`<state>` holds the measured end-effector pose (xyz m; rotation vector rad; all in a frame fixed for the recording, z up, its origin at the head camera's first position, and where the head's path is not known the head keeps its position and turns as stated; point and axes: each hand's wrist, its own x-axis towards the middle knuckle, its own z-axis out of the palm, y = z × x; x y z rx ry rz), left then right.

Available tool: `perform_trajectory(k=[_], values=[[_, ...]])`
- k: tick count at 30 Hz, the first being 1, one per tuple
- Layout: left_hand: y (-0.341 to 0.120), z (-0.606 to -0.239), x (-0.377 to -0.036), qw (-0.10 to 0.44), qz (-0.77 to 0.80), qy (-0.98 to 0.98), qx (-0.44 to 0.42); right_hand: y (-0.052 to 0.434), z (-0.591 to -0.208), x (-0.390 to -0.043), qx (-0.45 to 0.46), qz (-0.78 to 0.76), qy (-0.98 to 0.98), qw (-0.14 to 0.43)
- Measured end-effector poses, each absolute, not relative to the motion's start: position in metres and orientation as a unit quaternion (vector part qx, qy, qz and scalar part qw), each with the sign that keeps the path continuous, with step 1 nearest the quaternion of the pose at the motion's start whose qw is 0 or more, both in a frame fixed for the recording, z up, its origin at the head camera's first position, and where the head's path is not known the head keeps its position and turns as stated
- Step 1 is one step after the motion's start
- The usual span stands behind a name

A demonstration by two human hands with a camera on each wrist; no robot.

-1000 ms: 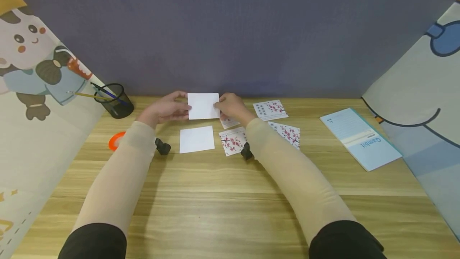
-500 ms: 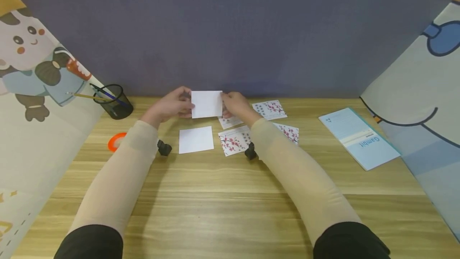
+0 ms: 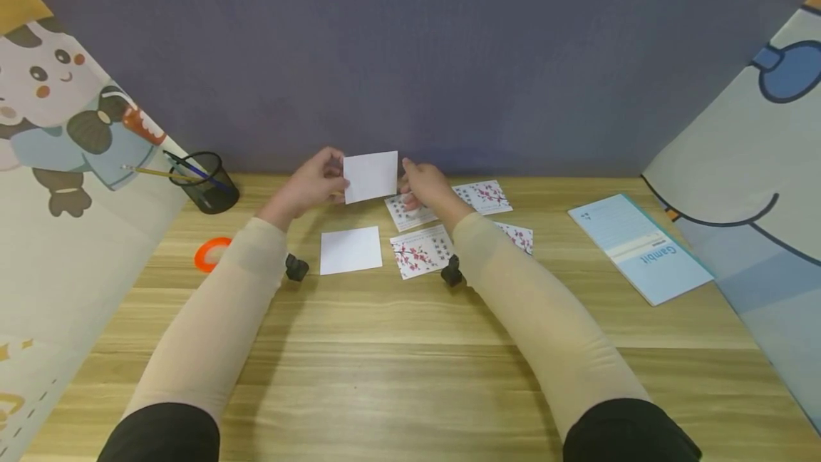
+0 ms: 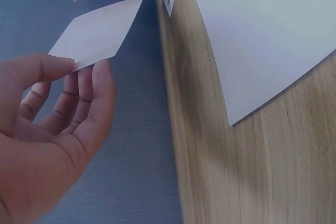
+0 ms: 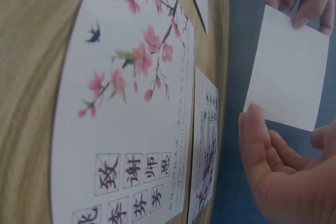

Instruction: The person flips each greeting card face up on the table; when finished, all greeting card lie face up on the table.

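My left hand (image 3: pixel 312 182) pinches a blank white card (image 3: pixel 370 177) by its left edge, thumb against fingers, raised above the far side of the table. In the left wrist view the thumb and fingertips meet on one edge of that card (image 4: pixel 102 32). My right hand (image 3: pixel 428 187) is by the card's other side, thumb and forefinger spread apart; a gap separates it from the card in the left wrist view. Below lies a second blank white card (image 3: pixel 350 250). Blossom-printed cards (image 3: pixel 417 254) lie under and around my right hand, partly hidden by the forearm.
A black mesh pen cup (image 3: pixel 212 187) with pens and a pencil stands at the back left. Near my left forearm lies an orange ring-shaped roll (image 3: pixel 210 254). A light blue notebook (image 3: pixel 641 248) is at the right. A grey partition (image 3: pixel 423 55) rises behind the table.
The held card has moved slightly right and up and tilted. My right hand's fingers, which pinched its right edge, have come off it. The cards on the table have stayed put.
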<state>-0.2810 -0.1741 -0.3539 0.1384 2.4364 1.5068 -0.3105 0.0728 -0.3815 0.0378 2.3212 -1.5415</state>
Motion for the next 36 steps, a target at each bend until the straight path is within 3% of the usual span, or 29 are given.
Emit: perform_trajectory(k=[26, 36], values=[[-0.169, -0.361, -0.277, 0.097, 0.472, 0.868, 0.120, 0.074, -0.388, -0.315, 0.010, -0.594, 0.780, 0.194], [-0.169, -0.360, -0.274, 0.077, 0.436, 0.888, 0.123, 0.078, -0.397, -0.320, 0.016, -0.669, 0.705, 0.236]])
